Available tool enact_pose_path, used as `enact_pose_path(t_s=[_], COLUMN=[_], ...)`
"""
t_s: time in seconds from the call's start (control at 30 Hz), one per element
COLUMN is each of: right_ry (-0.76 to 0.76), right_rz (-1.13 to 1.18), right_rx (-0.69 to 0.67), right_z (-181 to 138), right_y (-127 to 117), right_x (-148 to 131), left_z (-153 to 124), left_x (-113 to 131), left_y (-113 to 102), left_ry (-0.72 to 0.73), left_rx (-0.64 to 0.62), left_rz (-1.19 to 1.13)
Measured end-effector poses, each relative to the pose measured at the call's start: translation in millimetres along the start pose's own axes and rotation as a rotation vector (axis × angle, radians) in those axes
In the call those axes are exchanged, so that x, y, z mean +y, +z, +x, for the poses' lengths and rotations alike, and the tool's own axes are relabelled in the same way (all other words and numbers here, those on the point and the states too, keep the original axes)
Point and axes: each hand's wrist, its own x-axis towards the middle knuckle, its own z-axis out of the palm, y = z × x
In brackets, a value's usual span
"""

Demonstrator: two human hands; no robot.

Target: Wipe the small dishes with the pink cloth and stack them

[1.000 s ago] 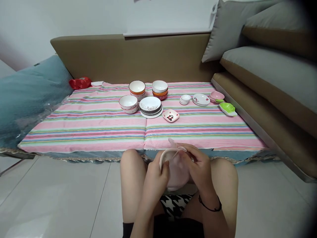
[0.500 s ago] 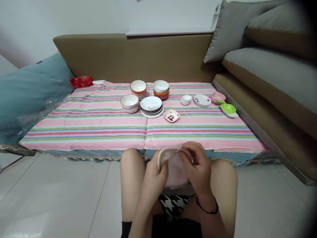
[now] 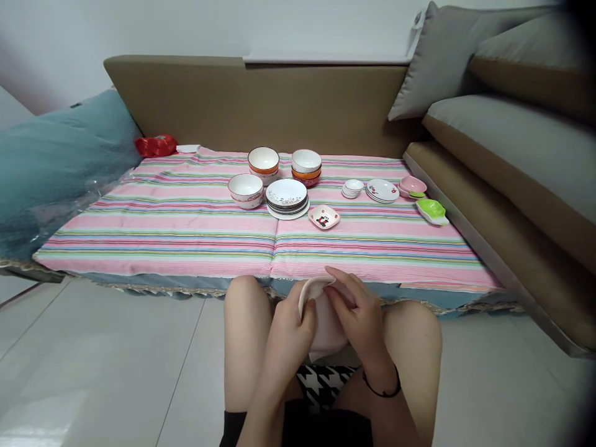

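Above my knees I hold a small pale pink dish [image 3: 311,290] with a pink cloth [image 3: 328,328] against it. My left hand [image 3: 292,328] grips the dish's left rim, thumb over the edge. My right hand [image 3: 359,313] presses the cloth onto the dish, fingers curled around the fabric. Most of the dish is hidden behind the cloth and my fingers. A dark band circles my right wrist.
A pink striped mat [image 3: 195,230] lies on a low sofa base ahead. On it stand white and orange bowls [image 3: 263,162], a plate stack [image 3: 286,197], a square pink dish [image 3: 324,216], small saucers [image 3: 352,187], a green dish [image 3: 432,211]. Cushions [image 3: 503,136] rise at right; tiled floor left.
My right hand has shifted over the cloth on the dish, fingers moving from the top edge down onto its face. The camera view has tilted slightly.
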Motion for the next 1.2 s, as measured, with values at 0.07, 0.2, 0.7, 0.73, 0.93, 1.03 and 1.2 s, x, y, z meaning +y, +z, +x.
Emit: enact_pose_path(t_s=[0.07,0.2,0.7,0.73,0.93,1.03,1.2], right_ry=[0.02,0.037,0.084,0.114,0.18,0.046,-0.044], right_rz=[-0.009,0.021,-0.081,-0.07,0.082,-0.051,-0.056], right_rx=[0.062,0.05,0.076,0.087,0.227,0.242,0.089], right_z=[-1,-2,-4,-4,-3,-1,0], right_y=[2,2,-1,0,6,4,4], right_x=[1,3,3,2,-2,-4,-6], left_z=[0,2,3,4,3,3,3], left_x=[1,0,-4,-4,-9,-9,-11], left_y=[-1,-5,-5,-6,-7,-8,-10], left_ry=[-0.005,-0.017,-0.004,-0.001,-0.049,-0.054,-0.051], left_rx=[-0.011,-0.027,-0.019,-0.016,-0.011,-0.009,0.009], left_rz=[0.024,0.046,0.039,0.028,-0.026,-0.025,-0.031])
